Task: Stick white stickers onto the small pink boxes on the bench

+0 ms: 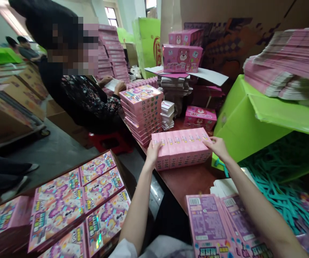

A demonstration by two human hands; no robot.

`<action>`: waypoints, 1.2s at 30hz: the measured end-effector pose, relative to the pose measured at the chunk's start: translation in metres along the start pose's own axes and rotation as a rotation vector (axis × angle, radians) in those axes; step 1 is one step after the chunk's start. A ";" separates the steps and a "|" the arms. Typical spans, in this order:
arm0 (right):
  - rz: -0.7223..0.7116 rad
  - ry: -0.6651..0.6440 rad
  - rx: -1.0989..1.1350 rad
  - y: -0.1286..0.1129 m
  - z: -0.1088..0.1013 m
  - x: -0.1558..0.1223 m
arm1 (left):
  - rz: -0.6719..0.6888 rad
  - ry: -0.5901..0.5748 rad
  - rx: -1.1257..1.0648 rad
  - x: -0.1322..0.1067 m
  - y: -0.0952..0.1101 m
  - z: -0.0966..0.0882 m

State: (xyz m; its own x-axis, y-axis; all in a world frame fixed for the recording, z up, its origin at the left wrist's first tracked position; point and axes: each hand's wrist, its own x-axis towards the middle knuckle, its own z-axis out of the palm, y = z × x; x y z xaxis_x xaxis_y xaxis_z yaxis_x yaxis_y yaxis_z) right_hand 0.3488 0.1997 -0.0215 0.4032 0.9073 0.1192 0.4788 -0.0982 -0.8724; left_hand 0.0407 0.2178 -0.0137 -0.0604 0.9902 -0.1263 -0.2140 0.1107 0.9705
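Observation:
A row of several small pink boxes (184,148) stands pressed side by side on the reddish-brown table (174,184) in front of me. My left hand (153,153) grips the row's left end, thumb on top. At the opposite end, my right hand (216,146) pinches the upper corner between thumb and fingers. Just behind the row rises a stack of pink printed boxes (141,114). Flat pink and purple printed cartons (208,222) lie near my right forearm.
A carton of colourful boxes (60,200) stands at lower left. Right of the table, a green bin (235,122) sits beside teal plastic strips (272,186). Pink bear boxes (182,57) are piled at the back. A co-worker (81,89) sits at left, holding white paper (112,85).

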 end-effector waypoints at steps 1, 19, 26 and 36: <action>0.003 -0.002 -0.015 -0.001 -0.003 -0.006 | 0.014 -0.019 0.026 0.000 0.002 -0.002; 0.084 -0.055 -0.708 -0.041 -0.001 0.015 | -0.075 0.087 0.416 0.018 0.010 -0.020; 0.270 -0.304 -0.200 -0.029 -0.019 0.008 | -0.112 -0.013 0.509 0.016 0.019 -0.038; 0.398 -0.342 0.114 -0.006 -0.012 -0.001 | -0.050 -0.022 0.869 0.002 -0.027 -0.048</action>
State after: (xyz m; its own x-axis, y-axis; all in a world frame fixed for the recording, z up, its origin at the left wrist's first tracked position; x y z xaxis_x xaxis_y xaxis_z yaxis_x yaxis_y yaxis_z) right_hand 0.3554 0.1941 -0.0109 0.2500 0.8924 -0.3757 0.2453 -0.4337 -0.8670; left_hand -0.0004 0.2125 -0.0502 -0.0499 0.9829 -0.1774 0.6047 0.1711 0.7778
